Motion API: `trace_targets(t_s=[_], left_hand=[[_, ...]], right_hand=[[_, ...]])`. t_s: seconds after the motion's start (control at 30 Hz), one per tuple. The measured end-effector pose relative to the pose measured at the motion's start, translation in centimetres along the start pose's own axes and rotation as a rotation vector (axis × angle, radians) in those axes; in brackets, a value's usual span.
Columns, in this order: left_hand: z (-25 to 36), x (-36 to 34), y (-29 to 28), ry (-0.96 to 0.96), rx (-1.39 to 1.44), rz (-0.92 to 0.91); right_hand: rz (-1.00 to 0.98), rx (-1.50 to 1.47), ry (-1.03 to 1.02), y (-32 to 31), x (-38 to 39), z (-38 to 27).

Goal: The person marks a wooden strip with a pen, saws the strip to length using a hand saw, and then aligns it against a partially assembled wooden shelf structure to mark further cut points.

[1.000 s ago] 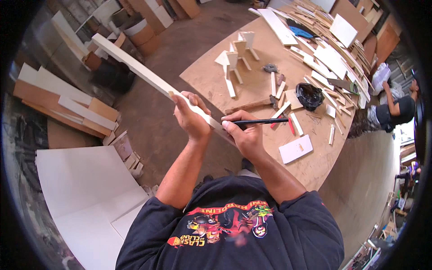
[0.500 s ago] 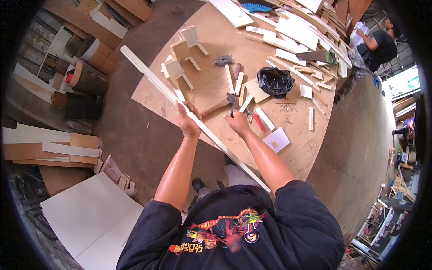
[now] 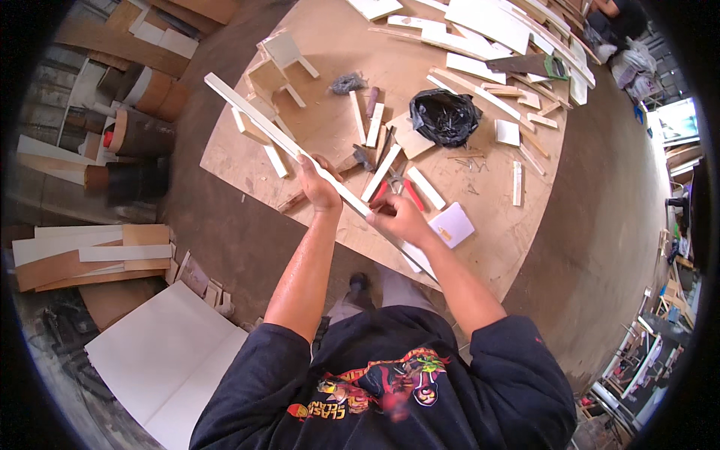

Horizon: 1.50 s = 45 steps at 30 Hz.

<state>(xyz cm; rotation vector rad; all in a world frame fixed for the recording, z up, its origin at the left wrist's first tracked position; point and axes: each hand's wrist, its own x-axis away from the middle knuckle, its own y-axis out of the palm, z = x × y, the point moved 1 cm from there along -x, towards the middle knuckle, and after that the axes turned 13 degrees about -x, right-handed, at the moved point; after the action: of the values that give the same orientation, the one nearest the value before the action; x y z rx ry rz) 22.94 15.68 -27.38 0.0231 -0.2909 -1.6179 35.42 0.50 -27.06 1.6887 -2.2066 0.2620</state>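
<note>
In the head view, the right hand (image 3: 401,217) is no longer showing the black pen that it was holding a second ago. Half a second ago it was reaching out over the worktop (image 3: 499,232); now it is sitting back at the long pale wooden strip (image 3: 279,136). A slim dark object (image 3: 388,139) is lying beside the small wood pieces near the hammer head (image 3: 363,156), and it may be the pen, though it is too small to be sure. For the work in hand, this is probably meaning that the marking tool is put aside and both hands are attending to the strip.

The left hand (image 3: 322,187) is wrapping closely around the strip near its middle. The right hand is bending its fingers into a narrow pinch shape, thumb lying at the strip's edge; whether it is gripping or only touching cannot be told.

The strip is slanting from the upper left down to the lower right, passing in front of the worktop's near edge. Just beyond the right hand, red-handled pliers (image 3: 415,193) and a short pale block (image 3: 426,187) are lying, with a white pad (image 3: 452,225) resting beside it.
</note>
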Motion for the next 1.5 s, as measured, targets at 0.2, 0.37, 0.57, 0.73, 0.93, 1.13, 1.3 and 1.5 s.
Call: trace_targets(t_s=[0.2, 0.37, 0.57, 0.73, 0.93, 1.13, 1.3, 1.5], left_hand=[[0.0, 3.1, 3.5, -0.074, 0.017, -0.060], [1.3, 7.3, 4.3, -0.041, -0.018, -0.223], [2.2, 13.1, 1.7, 0.008, -0.155, -0.362], [2.1, 17.9, 0.2, -0.019, -0.223, -0.458], [2.1, 26.9, 5.6, -0.104, -0.137, -0.774], [4.0, 28.4, 12.2, 0.044, -0.376, -0.770], [2.5, 28.5, 18.8, 0.073, -0.532, -0.737], [-0.9, 28.2, 28.5, 0.295, -0.632, -0.699]], right_hand=[[0.197, 0.025, -0.199, -1.1, 5.9, 0.6], [0.334, 0.120, -0.300, -3.6, 10.0, 0.7], [0.417, 0.331, -0.314, -6.3, 17.2, -0.2], [0.446, 0.419, -0.264, -7.4, 22.6, -0.6], [0.428, -0.006, -0.369, -6.8, 23.7, 1.2], [0.551, -0.240, -0.441, -8.3, 24.0, -1.1], [0.781, -0.196, -0.506, -13.4, 22.3, -1.3], [0.888, -0.286, -0.534, -20.6, 20.0, -1.2]])
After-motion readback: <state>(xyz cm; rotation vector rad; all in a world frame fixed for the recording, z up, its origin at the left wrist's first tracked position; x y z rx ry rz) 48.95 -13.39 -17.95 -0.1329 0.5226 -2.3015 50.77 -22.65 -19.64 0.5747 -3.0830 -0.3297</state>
